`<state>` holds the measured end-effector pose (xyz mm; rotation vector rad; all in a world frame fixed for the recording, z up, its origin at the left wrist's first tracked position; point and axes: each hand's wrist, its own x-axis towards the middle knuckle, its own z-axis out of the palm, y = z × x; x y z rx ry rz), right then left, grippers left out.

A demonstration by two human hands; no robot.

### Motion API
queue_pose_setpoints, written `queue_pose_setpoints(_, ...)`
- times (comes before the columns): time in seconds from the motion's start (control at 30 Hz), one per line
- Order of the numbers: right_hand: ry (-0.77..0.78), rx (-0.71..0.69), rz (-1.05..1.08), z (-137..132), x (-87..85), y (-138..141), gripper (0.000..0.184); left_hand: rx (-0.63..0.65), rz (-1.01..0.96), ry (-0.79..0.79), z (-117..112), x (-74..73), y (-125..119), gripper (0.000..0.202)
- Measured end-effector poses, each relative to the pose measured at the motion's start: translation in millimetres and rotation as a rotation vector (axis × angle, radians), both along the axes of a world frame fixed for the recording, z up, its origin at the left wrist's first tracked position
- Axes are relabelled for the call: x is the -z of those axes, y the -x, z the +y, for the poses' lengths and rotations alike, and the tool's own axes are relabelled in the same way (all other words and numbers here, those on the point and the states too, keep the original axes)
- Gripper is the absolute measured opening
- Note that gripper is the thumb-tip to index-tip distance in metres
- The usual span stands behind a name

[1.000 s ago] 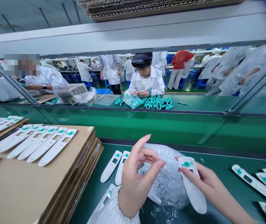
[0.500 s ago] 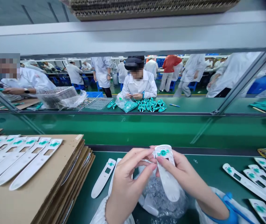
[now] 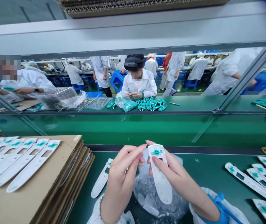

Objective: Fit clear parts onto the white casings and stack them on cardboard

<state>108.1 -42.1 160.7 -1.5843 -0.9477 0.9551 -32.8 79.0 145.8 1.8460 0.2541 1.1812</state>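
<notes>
My right hand (image 3: 170, 172) grips a long white plastic shell (image 3: 161, 180) with a teal button pad near its top, held upright over a clear plastic bag (image 3: 147, 193) of small transparent parts. My left hand (image 3: 121, 171) sits just left of the shell with its fingertips pinched together near the shell's upper edge; what they pinch is too small to make out. Two more white shells (image 3: 101, 182) lie on the green bench behind my left hand.
A stack of cardboard sheets (image 3: 30, 202) at left carries a row of white shells (image 3: 18, 161). More shells (image 3: 251, 182) lie at right. A green conveyor (image 3: 147, 127) runs across; beyond it a seated person (image 3: 139, 82) handles teal parts (image 3: 151, 104), with other workers behind.
My right hand brought the white shell from the right to the middle over the bag. My left hand closed from spread fingers to a pinch beside the shell's top.
</notes>
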Motion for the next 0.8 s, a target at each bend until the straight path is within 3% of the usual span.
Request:
queue_pose_setpoints(0.33,-0.030,0.004,-0.136,2.4,2.8,11.1,0.048,-0.308,0.030,-0.403,-7.5,7.8,-7.3,0.023)
queue_pose_setpoints(0.53,-0.035,-0.013,-0.268,-2.1,2.5,11.6,0.050,-0.283,0.064,-0.395,-8.3,15.0,-9.4,0.024)
queue_pose_setpoints(0.8,-0.026,-0.023,-0.284,1.2,-2.3,13.0,0.048,-0.233,0.062,-0.295,-14.9,6.3,-11.1,0.024)
